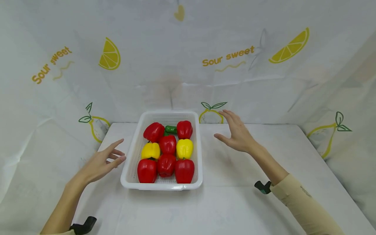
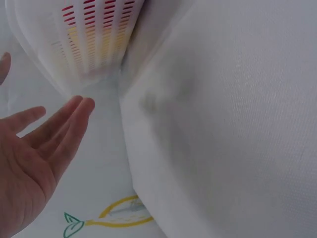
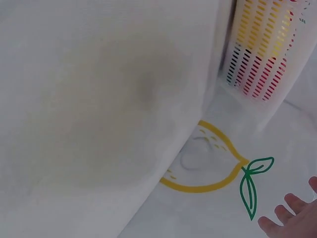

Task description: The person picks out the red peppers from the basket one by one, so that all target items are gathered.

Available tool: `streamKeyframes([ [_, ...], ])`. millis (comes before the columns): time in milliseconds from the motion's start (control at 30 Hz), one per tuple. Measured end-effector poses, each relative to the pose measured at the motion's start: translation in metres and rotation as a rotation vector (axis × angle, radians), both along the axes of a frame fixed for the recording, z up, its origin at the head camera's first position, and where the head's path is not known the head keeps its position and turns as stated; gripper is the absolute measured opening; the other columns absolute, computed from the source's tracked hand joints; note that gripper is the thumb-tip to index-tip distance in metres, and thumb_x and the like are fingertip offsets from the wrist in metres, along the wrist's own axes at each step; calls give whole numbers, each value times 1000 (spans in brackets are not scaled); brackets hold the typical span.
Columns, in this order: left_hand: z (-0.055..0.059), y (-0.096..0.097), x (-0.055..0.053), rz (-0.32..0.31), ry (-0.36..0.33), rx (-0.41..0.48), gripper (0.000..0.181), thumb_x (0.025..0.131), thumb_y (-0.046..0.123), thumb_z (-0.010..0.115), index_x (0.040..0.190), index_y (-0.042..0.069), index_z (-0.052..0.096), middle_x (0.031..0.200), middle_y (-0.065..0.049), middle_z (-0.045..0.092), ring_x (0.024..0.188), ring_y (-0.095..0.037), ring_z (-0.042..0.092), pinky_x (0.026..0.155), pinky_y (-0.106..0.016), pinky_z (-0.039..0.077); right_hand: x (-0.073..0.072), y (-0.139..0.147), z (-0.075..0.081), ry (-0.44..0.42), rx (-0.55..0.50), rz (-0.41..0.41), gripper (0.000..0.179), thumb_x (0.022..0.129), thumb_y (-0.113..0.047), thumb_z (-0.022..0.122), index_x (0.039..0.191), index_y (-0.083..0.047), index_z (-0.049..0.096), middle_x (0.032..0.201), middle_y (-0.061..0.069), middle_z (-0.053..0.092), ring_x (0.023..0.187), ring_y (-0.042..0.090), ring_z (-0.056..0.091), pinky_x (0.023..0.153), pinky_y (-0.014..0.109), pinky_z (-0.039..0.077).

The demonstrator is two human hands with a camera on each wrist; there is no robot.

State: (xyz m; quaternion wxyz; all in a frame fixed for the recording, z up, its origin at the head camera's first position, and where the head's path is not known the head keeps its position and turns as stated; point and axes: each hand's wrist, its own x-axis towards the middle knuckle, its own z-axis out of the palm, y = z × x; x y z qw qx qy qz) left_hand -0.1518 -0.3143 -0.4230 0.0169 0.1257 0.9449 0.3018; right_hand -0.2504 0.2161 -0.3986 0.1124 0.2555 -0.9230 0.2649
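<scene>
A white plastic basket (image 1: 161, 186) stands on the table, full of red and yellow bell peppers, among them a red pepper (image 1: 147, 171) at the front left and a yellow pepper (image 1: 184, 149) at the right. A green pepper (image 1: 170, 129) shows partly between the red ones at the back. Left of the basket hovers my left hand (image 1: 101, 163), fingers loosely extended, apart from the rim. My right hand (image 1: 237, 132) is held in the air to the right of the basket, thumb and fingers spread, holding nothing. The left wrist view shows the basket's slotted side (image 2: 96, 37) beyond the fingertips.
The table (image 1: 235, 202) is covered in white cloth. Behind it hangs a white curtain (image 1: 164, 65) printed with lemons and lettering, meeting the table's back edge close to the basket. Dark wrist mounts (image 1: 262, 187) sit on both forearms.
</scene>
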Motion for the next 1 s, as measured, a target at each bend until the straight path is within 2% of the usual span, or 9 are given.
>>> streamKeyframes([
  [100,0,2,3,-12,-63,68,79,105,39,70,171,16,33,127,-17,76,94,-23,80,78,-30,67,-2,-6,0,-22,-33,29,89,97,-35,79,167,-6,34,175,20,34,163,44,29,127,75,29],
  [200,-1,4,5,-23,-121,141,81,103,35,74,171,16,32,122,-18,74,93,-19,79,74,-24,65,-4,-12,2,-38,-63,65,88,97,-33,78,168,-7,33,174,18,36,162,42,31,127,74,31],
  [433,-6,6,8,-92,-226,330,83,100,23,78,170,16,33,116,-21,68,91,-14,77,72,-32,67,-7,-26,6,-108,-108,109,85,98,-31,78,168,-10,34,175,13,37,162,38,34,129,70,32],
  [667,-9,4,11,-147,-266,441,80,100,13,76,169,15,34,114,-21,66,89,-21,80,75,-37,68,-16,-45,10,-167,-133,160,80,97,-31,79,165,-11,40,171,13,43,159,36,40,126,68,39],
  [1000,-13,3,12,-121,-350,518,77,101,11,73,168,16,36,114,-9,69,92,-27,80,78,-44,69,-34,-72,5,-257,-207,265,73,95,-21,82,158,-4,49,162,22,53,150,43,51,123,62,45],
])
